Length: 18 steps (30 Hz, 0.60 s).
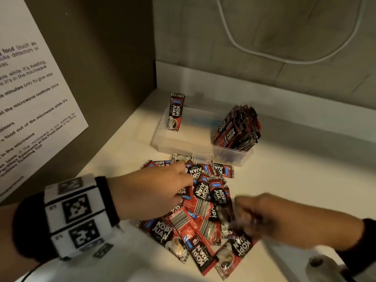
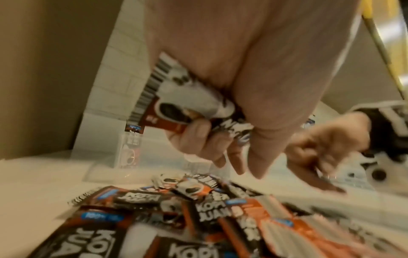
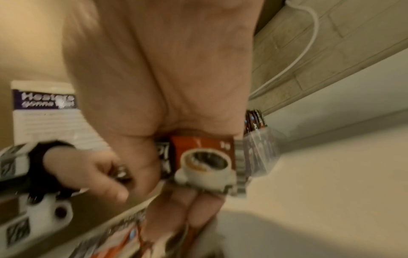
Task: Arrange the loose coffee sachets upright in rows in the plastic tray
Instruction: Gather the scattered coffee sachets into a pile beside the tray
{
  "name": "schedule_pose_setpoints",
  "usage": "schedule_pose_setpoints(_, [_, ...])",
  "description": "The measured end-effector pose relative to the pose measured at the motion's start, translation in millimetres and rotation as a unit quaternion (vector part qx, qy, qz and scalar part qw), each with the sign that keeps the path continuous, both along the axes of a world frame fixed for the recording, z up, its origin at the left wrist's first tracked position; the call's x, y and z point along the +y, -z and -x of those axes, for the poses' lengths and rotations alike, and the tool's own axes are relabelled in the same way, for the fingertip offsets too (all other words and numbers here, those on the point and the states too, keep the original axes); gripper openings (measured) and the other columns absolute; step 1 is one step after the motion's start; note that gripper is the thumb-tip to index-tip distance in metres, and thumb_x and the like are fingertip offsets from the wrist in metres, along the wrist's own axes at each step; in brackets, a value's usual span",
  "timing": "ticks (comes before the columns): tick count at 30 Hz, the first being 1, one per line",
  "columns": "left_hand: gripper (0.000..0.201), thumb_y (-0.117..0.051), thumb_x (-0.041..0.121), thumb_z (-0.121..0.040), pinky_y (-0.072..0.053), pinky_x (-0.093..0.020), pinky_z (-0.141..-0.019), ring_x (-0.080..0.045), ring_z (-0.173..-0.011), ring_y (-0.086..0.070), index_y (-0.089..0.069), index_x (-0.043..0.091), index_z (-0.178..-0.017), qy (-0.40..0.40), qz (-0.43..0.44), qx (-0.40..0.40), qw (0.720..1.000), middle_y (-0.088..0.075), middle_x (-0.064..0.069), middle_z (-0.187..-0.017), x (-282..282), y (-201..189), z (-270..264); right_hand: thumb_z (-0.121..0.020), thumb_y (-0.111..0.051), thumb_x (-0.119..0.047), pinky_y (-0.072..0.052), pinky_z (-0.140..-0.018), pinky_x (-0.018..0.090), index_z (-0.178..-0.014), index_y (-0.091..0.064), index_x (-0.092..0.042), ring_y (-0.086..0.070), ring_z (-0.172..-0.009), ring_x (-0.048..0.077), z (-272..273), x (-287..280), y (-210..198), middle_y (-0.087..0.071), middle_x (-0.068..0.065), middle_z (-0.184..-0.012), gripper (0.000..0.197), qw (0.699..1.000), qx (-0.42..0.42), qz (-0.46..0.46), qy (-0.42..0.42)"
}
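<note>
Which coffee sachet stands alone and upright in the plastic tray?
The single sachet at the far-left corner of the tray. The others stand bunched at its right end or lie flat in the pile.

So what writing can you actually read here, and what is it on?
"KOPI JUAN": loose sachets and the upright sachet.
"100%": blue tag on that sachet; rest blurred.
"the microwave controls", "at the Front Desk": wall notice, cut off.
Purple heading on notice: blurred.

left grip [image 1: 154,192] fingers curled, right grip [image 1: 270,218] curled, blurred
</note>
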State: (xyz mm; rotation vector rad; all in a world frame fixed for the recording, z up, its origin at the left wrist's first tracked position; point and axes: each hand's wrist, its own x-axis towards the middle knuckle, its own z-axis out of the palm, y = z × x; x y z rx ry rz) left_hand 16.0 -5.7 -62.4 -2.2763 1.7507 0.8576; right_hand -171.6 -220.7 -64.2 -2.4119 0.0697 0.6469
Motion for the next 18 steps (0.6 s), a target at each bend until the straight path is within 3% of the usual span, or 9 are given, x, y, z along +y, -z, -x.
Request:
schedule_pose_setpoints(1, [0.032,-0.048,0.038,-0.097,-0.043,-0.021,-0.081,-0.003,-0.095,-0.046,-0.045,0.030,-0.128,-0.024,0.103,-0.049,0.993,-0.040,0.012,-0.124,-15.0,-8.2,20.9,-0.091,-0.054,-0.007,-0.045,-0.062,0.022,-0.078,-0.041,-0.024,-0.052,-0.064,0.003,-6.6,-0.2,-1.4,-0.058,-0.017,-0.072,0.026,0.999,-0.038,0.005,0.034])
schedule_pose_setpoints(2, [0.039,-0.050,0.043,-0.095,-0.045,-0.027,-0.086,-0.005,-0.099,-0.048,-0.044,0.028,-0.131,0.018,0.119,-0.040,0.992,-0.041,0.011,-0.124,-20.6,1.4,17.2,-0.092,-0.054,-0.007,-0.044,-0.062,0.023,-0.078,-0.039,-0.028,-0.050,-0.062,0.003,-14.7,-1.4,-0.2,-0.057,-0.015,-0.070,0.029,0.993,-0.084,0.023,0.075])
schedule_pose_setpoints(5, [0.048,-0.056,0.047,-0.091,-0.045,-0.032,-0.089,-0.013,-0.106,-0.050,-0.046,0.023,-0.132,-0.008,0.081,-0.051,0.995,-0.049,0.005,-0.121,-32.8,14.9,14.2,-0.088,-0.065,-0.023,-0.041,-0.062,0.023,-0.096,-0.045,-0.021,-0.049,-0.066,0.004,-32.2,4.1,0.1,-0.052,-0.011,-0.076,0.022,0.976,-0.143,0.067,0.150])
schedule_pose_setpoints(9, [0.050,-0.062,0.043,-0.089,-0.046,-0.033,-0.088,-0.017,-0.107,-0.054,-0.047,0.021,-0.132,-0.011,0.071,-0.046,0.996,-0.057,0.002,-0.120,-43.8,25.9,15.1,-0.074,-0.078,-0.041,-0.048,-0.076,0.025,-0.109,-0.055,-0.019,-0.058,-0.087,0.009,-48.1,13.7,16.1,-0.061,-0.010,-0.097,0.047,0.977,-0.058,0.093,0.184])
schedule_pose_setpoints(12, [0.034,-0.060,0.038,-0.091,-0.047,-0.029,-0.081,-0.016,-0.100,-0.057,-0.056,0.023,-0.121,-0.030,0.080,-0.016,0.996,-0.062,0.002,-0.115,-42.5,14.2,6.6,-0.070,-0.080,-0.044,-0.051,-0.082,0.028,-0.108,-0.056,-0.019,-0.060,-0.095,0.014,-52.7,19.1,27.8,-0.063,-0.004,-0.107,0.052,0.974,-0.027,0.132,0.179])
schedule_pose_setpoints(14, [0.020,-0.059,0.031,-0.089,-0.053,-0.038,-0.079,-0.017,-0.091,-0.060,-0.057,0.021,-0.106,-0.052,0.068,0.026,0.996,-0.063,0.000,-0.105,-38.4,1.1,6.9,-0.072,-0.078,-0.044,-0.049,-0.077,0.028,-0.101,-0.055,-0.019,-0.058,-0.091,0.015,-54.8,19.0,30.4,-0.061,-0.004,-0.101,0.044,0.971,-0.020,0.160,0.175])
schedule_pose_setpoints(16, [0.015,-0.055,0.027,-0.091,-0.053,-0.045,-0.076,-0.022,-0.088,-0.062,-0.052,0.019,-0.103,-0.058,0.068,0.073,0.993,-0.063,-0.004,-0.101,-35.6,-12.2,7.4,-0.076,-0.077,-0.038,-0.044,-0.072,0.025,-0.095,-0.058,-0.023,-0.056,-0.085,0.012,-55.5,18.9,27.8,-0.058,-0.007,-0.091,0.031,0.973,-0.021,0.149,0.176])
schedule_pose_setpoints(18, [0.008,-0.050,0.029,-0.095,-0.056,-0.042,-0.070,-0.024,-0.085,-0.063,-0.047,0.023,-0.100,-0.052,0.050,0.113,0.991,-0.063,-0.007,-0.098,-33.6,-24.6,13.9,-0.078,-0.076,-0.034,-0.046,-0.071,0.022,-0.100,-0.064,-0.020,-0.060,-0.082,0.012,-55.2,15.2,27.4,-0.064,-0.007,-0.088,0.028,0.974,-0.030,0.121,0.191])
